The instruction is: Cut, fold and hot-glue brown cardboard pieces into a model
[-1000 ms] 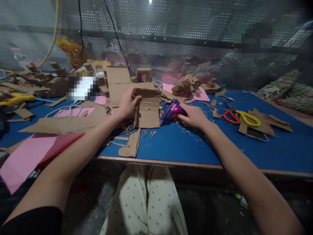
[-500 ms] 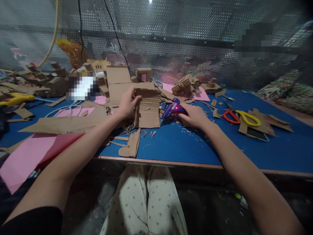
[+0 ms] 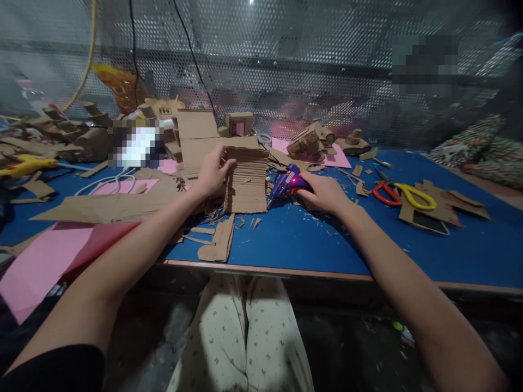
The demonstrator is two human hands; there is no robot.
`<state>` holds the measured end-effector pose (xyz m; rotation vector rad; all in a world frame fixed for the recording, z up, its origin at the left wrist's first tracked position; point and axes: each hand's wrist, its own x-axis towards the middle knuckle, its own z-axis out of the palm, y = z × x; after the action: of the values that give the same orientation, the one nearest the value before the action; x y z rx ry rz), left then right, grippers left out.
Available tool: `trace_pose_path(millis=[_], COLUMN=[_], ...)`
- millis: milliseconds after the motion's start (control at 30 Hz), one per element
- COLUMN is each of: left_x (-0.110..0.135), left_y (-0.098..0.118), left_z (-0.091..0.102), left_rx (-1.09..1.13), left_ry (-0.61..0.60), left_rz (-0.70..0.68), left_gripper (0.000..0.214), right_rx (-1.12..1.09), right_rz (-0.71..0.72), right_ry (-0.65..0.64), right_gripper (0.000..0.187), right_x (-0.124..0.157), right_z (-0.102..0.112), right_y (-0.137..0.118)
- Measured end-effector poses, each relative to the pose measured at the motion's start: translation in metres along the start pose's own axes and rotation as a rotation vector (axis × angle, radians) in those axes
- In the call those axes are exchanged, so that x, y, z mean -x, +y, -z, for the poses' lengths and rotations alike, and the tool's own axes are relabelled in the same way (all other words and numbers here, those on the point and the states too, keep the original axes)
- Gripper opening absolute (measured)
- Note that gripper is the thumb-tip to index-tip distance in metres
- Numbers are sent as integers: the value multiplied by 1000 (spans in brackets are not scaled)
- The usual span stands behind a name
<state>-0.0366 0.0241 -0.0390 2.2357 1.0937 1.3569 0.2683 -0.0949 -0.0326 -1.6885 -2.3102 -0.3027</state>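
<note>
My left hand (image 3: 214,170) grips the left edge of a cardboard piece with a ribbed front (image 3: 247,185), which stands upright on the blue table. Behind it rise flat cardboard panels (image 3: 198,125); whether they are joined to it I cannot tell. In my right hand (image 3: 324,191) is a blue-purple hot glue gun (image 3: 286,181) with a lit red light. Its nozzle points down and left, at the lower right corner of the ribbed cardboard. A boot-shaped cardboard cutout (image 3: 218,239) lies just in front of that piece.
To the right, scissors with red and yellow handles (image 3: 414,196) rest by cardboard scraps (image 3: 439,204). Pink paper (image 3: 53,261) hangs over the front left edge. Cardboard models (image 3: 308,140) stand at the back, before a perforated metal screen (image 3: 253,65). A yellow tool (image 3: 28,163) lies far left.
Almost nothing differs. The glue gun's nozzle stays at the lower right corner of the ribbed cardboard, and both hands keep their hold.
</note>
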Motion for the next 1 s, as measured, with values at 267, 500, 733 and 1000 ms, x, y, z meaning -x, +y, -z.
trace_pose_path(millis=[267,500,733,1000], left_x=[0,1,0,0], left_y=[4,6,3,3], left_z=[1,1,0,1], left_rx=[-17,-40,-20,11], left_ry=[-13,5,24,4], left_rz=[27,21,-7,9], left_gripper=[22,19,26,25], right_rx=[15,26,42,71], right_rz=[-37,-58,-69,-105], right_ry=[-12,-11,11,22], right_gripper=[40,40,43,48], right_x=[0,0,-1,1], right_z=[2,1,-2,2], right_y=[-2,-2,0,-5])
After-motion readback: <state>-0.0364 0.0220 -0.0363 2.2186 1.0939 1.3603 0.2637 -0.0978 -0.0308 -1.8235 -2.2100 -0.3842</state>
